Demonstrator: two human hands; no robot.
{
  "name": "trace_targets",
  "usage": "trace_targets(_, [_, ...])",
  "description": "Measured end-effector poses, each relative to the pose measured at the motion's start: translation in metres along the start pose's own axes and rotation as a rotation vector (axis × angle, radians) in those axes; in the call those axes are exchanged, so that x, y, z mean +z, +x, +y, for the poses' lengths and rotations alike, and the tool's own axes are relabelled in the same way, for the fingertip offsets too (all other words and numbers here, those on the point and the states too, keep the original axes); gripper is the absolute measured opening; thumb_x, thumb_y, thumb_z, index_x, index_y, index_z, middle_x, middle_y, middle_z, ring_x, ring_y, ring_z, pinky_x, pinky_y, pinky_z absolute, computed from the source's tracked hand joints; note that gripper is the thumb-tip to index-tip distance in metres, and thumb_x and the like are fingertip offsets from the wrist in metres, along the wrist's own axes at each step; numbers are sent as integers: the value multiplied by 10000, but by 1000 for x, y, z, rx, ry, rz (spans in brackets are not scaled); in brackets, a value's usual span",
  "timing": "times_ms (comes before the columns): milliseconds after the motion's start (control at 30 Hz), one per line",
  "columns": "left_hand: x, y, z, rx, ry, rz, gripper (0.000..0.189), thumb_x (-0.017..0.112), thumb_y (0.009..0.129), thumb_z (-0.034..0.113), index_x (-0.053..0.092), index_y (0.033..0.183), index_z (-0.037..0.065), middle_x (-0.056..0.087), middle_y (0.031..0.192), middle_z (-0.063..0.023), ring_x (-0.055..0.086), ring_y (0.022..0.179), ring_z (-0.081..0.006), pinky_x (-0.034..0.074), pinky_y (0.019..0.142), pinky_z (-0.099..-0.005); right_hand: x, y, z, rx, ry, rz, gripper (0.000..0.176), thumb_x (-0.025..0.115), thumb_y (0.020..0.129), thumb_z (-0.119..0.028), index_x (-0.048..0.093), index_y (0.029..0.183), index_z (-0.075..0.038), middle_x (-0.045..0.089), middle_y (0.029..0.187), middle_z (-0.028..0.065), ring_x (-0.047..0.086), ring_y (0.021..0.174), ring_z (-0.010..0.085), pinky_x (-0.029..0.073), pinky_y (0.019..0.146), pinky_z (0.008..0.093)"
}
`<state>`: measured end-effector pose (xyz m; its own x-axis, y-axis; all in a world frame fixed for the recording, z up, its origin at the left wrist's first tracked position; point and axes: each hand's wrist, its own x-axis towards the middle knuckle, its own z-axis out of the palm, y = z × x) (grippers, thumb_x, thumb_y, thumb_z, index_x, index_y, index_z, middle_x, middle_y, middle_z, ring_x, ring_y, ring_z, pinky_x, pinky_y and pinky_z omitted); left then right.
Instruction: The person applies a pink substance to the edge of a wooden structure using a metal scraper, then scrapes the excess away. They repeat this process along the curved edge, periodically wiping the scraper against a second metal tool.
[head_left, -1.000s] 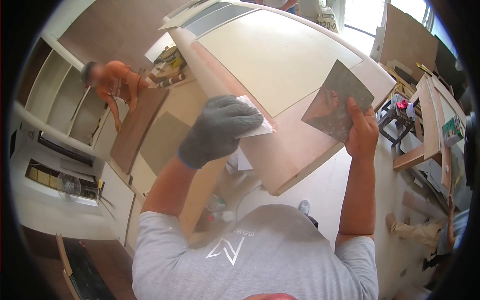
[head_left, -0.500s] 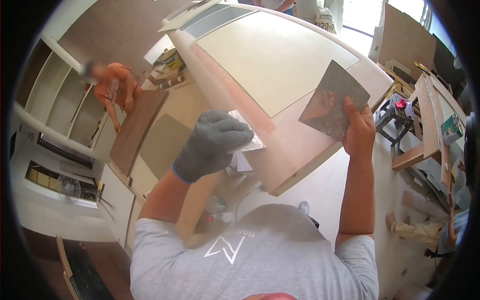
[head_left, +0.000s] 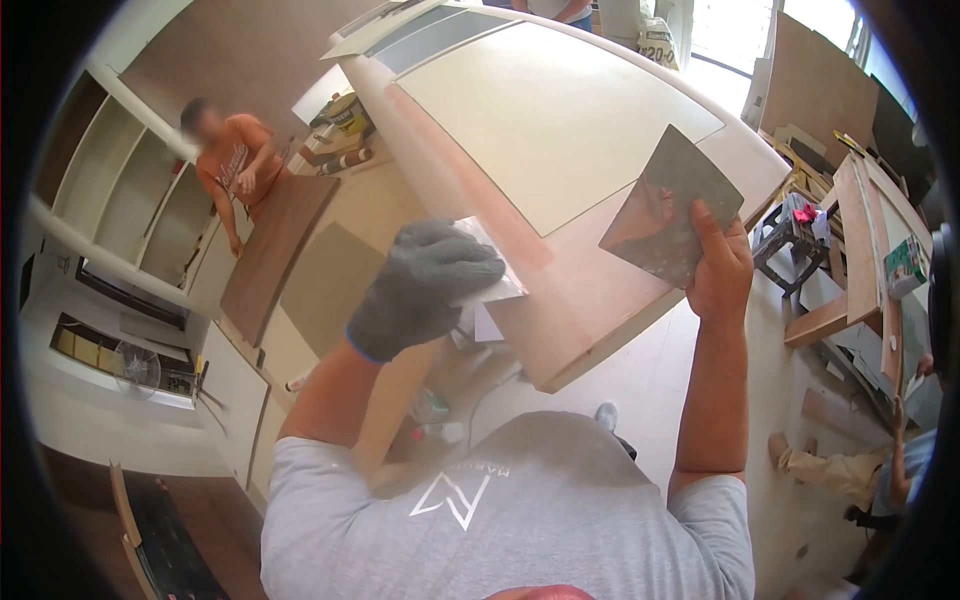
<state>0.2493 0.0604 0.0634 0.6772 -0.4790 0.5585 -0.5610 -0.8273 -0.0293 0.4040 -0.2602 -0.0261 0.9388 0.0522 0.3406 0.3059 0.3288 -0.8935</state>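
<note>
My left hand [head_left: 425,285], in a dark grey knitted glove with a blue cuff, is closed on a thin shiny silver-white plate [head_left: 497,262]. That plate sits over the near left side of a large pale panel [head_left: 480,150], which has a pink band of filler [head_left: 470,180] along its left side. My bare right hand [head_left: 718,258] grips a dark grey rectangular sheet [head_left: 675,200] by its lower right part, thumb on top. A pinkish smear or reflection marks the sheet's face. It is held above the panel's near right corner.
At the left, a person in an orange shirt [head_left: 240,155] stands by a brown board [head_left: 275,250]. A black stool [head_left: 790,240] and a wooden frame [head_left: 855,240] stand at the right, with another person's arm [head_left: 900,450] below. A fan [head_left: 136,368] is at far left.
My hands and both held plates stay almost in place. The person in orange has straightened up and lifted one hand toward the chest. The person at right has shifted slightly.
</note>
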Motion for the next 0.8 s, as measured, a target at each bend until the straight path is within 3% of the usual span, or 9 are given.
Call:
trace_targets(67, [-5, 2, 0, -25, 20, 20, 275, 759, 747, 2, 789, 965, 168, 771, 1024, 11, 727, 1009, -230, 539, 960, -423, -1, -1, 3, -1, 11, -14, 495, 698, 1042, -199, 543, 1451, 32, 659, 1366, 97, 628, 1237, 191, 489, 1059, 325])
trace_targets(133, [-5, 12, -6, -36, 65, 61, 284, 757, 747, -1, 793, 971, 170, 772, 1022, 14, 730, 1021, -231, 539, 963, -417, 10, -4, -19, 125, 66, 36, 492, 693, 1045, -195, 542, 1455, 32, 658, 1371, 97, 628, 1239, 192, 490, 1060, 325])
trace_targets(267, [12, 22, -16, 75, 52, 47, 333, 757, 727, -15, 789, 996, 179, 776, 1020, 14, 735, 1029, -221, 543, 966, -420, 16, -4, -26, 123, 184, -25, 482, 687, 1050, -192, 546, 1453, 31, 657, 1375, 100, 625, 1246, 190, 490, 1061, 324])
trace_targets(533, [25, 26, -19, 84, 1, -16, 335, 764, 712, -8, 784, 982, 190, 774, 1027, 41, 730, 1004, -221, 545, 947, -421, 15, -5, -23, 134, 243, -1, 474, 681, 1055, -188, 544, 1453, 31, 654, 1377, 107, 627, 1249, 192, 492, 1062, 326])
trace_targets(633, [19, 25, -13, 37, -5, -55, 310, 760, 723, 2, 782, 970, 188, 775, 1026, 42, 726, 985, -221, 545, 939, -421, 15, -7, -22, 153, 220, 46, 412, 635, 1059, -145, 586, 1420, 46, 682, 1320, 111, 630, 1201, 211, 484, 1039, 346])
trace_targets(800, [2, 6, -9, 33, -21, -68, 265, 751, 750, 18, 785, 953, 186, 774, 995, 34, 723, 964, -227, 544, 951, -412, 6, -6, -3, 7, 102, 58, 351, 660, 1033, -112, 664, 1352, 34, 686, 1323, 174, 650, 1197, 307, 485, 1055, 387])
